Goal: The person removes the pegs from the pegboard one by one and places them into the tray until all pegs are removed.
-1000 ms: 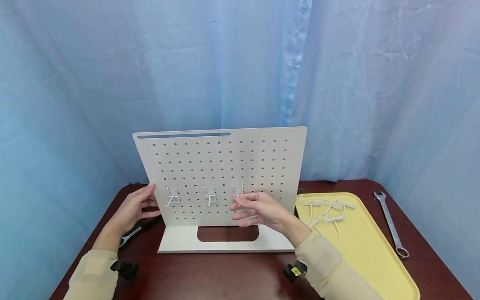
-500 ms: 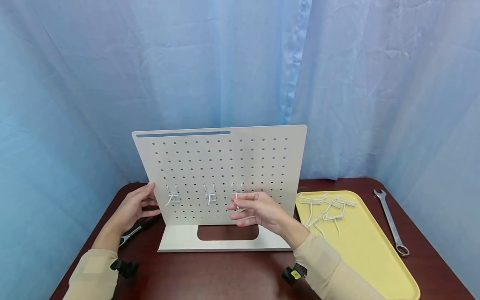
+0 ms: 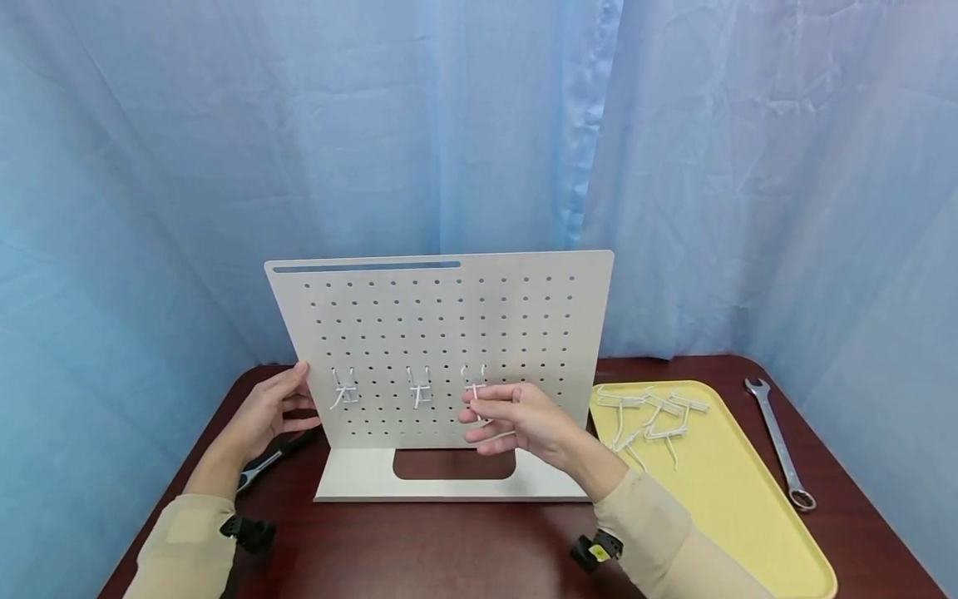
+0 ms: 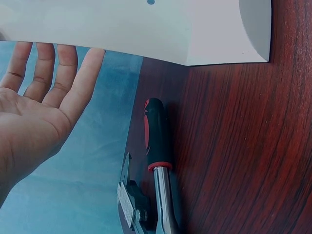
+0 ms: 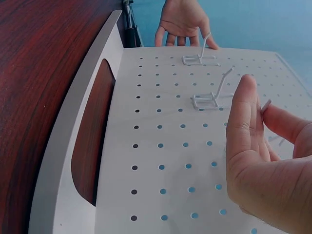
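A white pegboard (image 3: 524, 333) stands upright on its own base. At its left edge my left hand (image 3: 269, 409) grips the board, thumb at the front and fingers reaching behind; in the left wrist view those fingers (image 4: 63, 73) pass out of sight behind it. Two white wire hooks hang in the board, a left hook (image 3: 345, 391) and a middle hook (image 3: 420, 393). To their right, my right hand (image 3: 516, 420) pinches the prong of a third hook (image 3: 475, 388), whose top wires sit at the holes. The right wrist view shows its prong tip (image 5: 266, 104) between thumb and fingers.
A yellow tray (image 3: 741, 507) on the right bears several loose white hooks (image 3: 666, 420). Beyond it lies a combination wrench (image 3: 782, 449). By the left hand, a black-and-red handled tool (image 4: 158, 131) lies beside another dark tool (image 4: 129, 202). Blue curtains (image 3: 479, 125) surround the table.
The right hand keeps its pinch on the third hook and has made small shifts; more of the hook's prong shows now. The left hand has stayed at the board's edge.
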{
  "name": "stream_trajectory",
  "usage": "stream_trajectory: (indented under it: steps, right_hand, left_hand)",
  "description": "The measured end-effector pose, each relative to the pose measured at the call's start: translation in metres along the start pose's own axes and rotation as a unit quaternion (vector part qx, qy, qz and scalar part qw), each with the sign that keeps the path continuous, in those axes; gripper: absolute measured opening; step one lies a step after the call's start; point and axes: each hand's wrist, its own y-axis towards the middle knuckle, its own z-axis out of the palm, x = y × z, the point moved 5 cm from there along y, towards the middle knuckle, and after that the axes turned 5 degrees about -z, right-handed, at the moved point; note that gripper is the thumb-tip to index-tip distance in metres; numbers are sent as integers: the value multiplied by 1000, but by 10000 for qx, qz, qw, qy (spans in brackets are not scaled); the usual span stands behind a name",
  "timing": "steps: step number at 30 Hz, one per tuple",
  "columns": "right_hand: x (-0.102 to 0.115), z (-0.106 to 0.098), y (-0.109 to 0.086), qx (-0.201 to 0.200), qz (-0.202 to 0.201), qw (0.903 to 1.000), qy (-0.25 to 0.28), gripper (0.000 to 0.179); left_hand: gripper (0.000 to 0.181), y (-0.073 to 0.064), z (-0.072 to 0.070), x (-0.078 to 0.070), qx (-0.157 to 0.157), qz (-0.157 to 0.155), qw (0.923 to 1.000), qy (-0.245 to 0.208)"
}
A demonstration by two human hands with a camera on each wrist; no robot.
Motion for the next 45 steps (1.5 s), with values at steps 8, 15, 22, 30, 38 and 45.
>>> stream_trajectory:
  steps: [8, 15, 22, 30, 38, 45]
  right_hand:
    - [2, -11, -9, -26, -100, 9997, -235, 52]
    - [9, -27, -20, -62, -133, 9993, -350, 55]
    - [21, -45, -37, -181, -99, 9984, -521, 57]
    - [30, -79, -59, -349, -216, 9941, -1003, 57]
    - [29, -120, -87, -515, -203, 9866, -1532, 53]
    - [25, -157, -112, -754, -74, 9831, -1666, 38]
  left_hand:
    - [47, 1, 0, 1, 29, 5, 10000, -23]
    - [46, 3, 1, 0, 84, 50, 9999, -72]
    - [45, 2, 0, 0, 44, 35, 10000, -81]
    - [44, 2, 0, 0, 46, 57, 10000, -62]
    - [43, 1, 0, 1, 56, 75, 9999, -63]
    - [41, 2, -1, 2, 95, 123, 9999, -39]
